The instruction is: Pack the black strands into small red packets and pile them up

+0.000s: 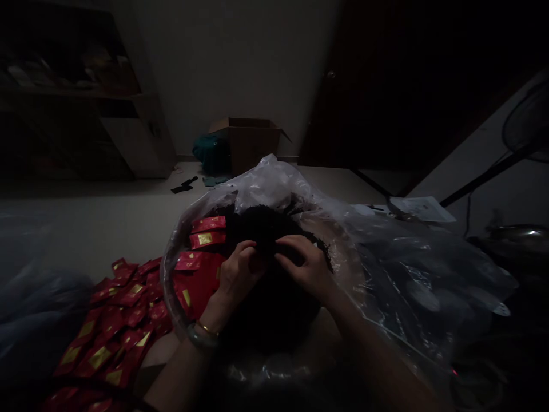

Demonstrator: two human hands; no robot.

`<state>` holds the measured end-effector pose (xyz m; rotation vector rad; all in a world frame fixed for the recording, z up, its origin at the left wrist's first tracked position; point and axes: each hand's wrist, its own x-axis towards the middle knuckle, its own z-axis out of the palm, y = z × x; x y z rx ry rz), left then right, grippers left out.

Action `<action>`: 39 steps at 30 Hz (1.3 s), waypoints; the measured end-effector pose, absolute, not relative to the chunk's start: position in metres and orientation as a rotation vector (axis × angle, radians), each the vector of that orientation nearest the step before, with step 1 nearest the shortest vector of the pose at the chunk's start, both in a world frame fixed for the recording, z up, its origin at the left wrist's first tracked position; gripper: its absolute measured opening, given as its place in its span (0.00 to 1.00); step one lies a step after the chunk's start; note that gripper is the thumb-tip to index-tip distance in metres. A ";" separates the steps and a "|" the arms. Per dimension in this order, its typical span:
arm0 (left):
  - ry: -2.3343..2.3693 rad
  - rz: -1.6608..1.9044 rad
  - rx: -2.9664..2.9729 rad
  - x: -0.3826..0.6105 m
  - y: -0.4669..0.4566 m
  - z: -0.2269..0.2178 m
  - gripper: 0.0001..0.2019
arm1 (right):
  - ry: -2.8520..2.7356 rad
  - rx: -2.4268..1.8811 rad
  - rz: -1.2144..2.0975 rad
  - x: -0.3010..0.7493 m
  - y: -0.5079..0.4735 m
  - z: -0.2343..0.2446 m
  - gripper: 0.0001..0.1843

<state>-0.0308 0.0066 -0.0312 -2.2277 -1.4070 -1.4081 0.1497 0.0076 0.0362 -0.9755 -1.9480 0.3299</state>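
Observation:
A wide round basin [169, 286] lined with clear plastic holds a heap of dark, loose, crumbly material [266, 220], like dried tea leaves. Over the heap, my left hand [240, 269] has its fingers curled together; a dim reddish patch shows by the fingertips. Facing it, my right hand [306, 263] curves thumb and fingers toward each other, their tips against the dark heap. What either hand pinches is too dark to make out. Red packets [208, 237] with gold labels lie inside the basin's left side, beside my left hand.
Many more red packets [124, 309] are piled outside the basin at left. Clear plastic sheeting [412, 274] spreads to the right. Behind stand an open cardboard box [255, 143] and a teal bag [210, 151]. A fan [529, 123] is at far right.

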 end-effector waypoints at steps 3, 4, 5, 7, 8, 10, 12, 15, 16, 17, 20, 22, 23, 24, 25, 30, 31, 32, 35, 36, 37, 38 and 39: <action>-1.365 -1.446 -2.226 -0.030 0.005 -0.032 0.22 | -2.168 -0.954 0.275 0.144 0.001 0.032 0.18; -1.369 -1.441 -2.238 -0.030 0.004 -0.032 0.22 | -2.227 -0.985 0.269 0.142 -0.001 0.030 0.20; -1.378 -1.435 -2.249 -0.029 0.003 -0.031 0.22 | -2.276 -1.020 0.265 0.141 -0.002 0.027 0.21; -1.402 -1.424 -2.267 -0.028 0.002 -0.031 0.24 | -2.331 -1.079 0.252 0.139 -0.002 0.023 0.20; -1.418 -1.417 -2.281 -0.028 0.002 -0.031 0.25 | -2.331 -1.094 0.235 0.139 -0.002 0.022 0.19; -1.463 -1.401 -2.302 -0.028 0.002 -0.031 0.27 | -2.286 -1.090 0.185 0.139 -0.001 0.022 0.15; -1.525 -1.379 -2.310 -0.028 0.002 -0.030 0.28 | -2.249 -1.061 0.125 0.140 -0.001 0.023 0.10; -1.575 -1.310 -2.340 -0.029 0.001 -0.027 0.28 | -2.305 -1.058 0.070 0.138 0.000 0.022 0.07; -1.578 -1.279 -2.359 -0.030 0.002 -0.026 0.28 | -2.333 -1.077 0.059 0.137 0.000 0.021 0.08; -1.575 -1.251 -2.378 -0.030 0.002 -0.025 0.28 | -2.355 -1.100 0.049 0.136 0.000 0.018 0.08; -1.569 -1.203 -2.401 -0.033 0.003 -0.025 0.28 | -2.372 -1.144 0.032 0.135 0.003 0.012 0.06; -1.578 -1.174 -2.401 -0.034 0.004 -0.024 0.26 | -2.369 -1.153 0.032 0.137 0.005 0.011 0.02; -1.586 -1.154 -2.399 -0.034 0.004 -0.024 0.25 | -2.364 -1.157 0.034 0.139 0.006 0.011 0.03; -1.599 -1.138 -2.391 -0.034 0.003 -0.023 0.23 | -2.355 -1.161 0.036 0.141 0.008 0.013 0.04; -1.610 -1.133 -2.377 -0.034 0.003 -0.022 0.21 | -2.344 -1.165 0.036 0.143 0.008 0.015 0.05; -1.694 -1.168 -2.358 -0.033 0.000 -0.014 0.14 | -2.399 -1.222 0.065 0.150 0.007 0.028 0.09; -1.729 -1.150 -2.378 -0.033 0.000 -0.014 0.13 | -2.433 -1.249 0.086 0.150 0.006 0.031 0.09; -1.765 -1.130 -2.402 -0.033 0.000 -0.013 0.12 | -2.464 -1.278 0.110 0.150 0.005 0.033 0.09; -1.826 -1.121 -2.466 -0.032 0.000 -0.018 0.11 | -2.504 -1.341 0.176 0.150 0.001 0.037 0.08; -1.818 -1.133 -2.493 -0.032 0.001 -0.021 0.12 | -2.505 -1.345 0.196 0.150 0.000 0.038 0.08; -1.797 -1.147 -2.524 -0.031 0.001 -0.024 0.15 | -2.504 -1.342 0.220 0.149 -0.002 0.038 0.10; -1.762 -1.164 -2.557 -0.030 0.001 -0.027 0.19 | -2.498 -1.336 0.247 0.148 -0.002 0.037 0.13; -1.715 -1.186 -2.591 -0.030 0.002 -0.030 0.25 | -2.487 -1.331 0.274 0.146 -0.003 0.035 0.15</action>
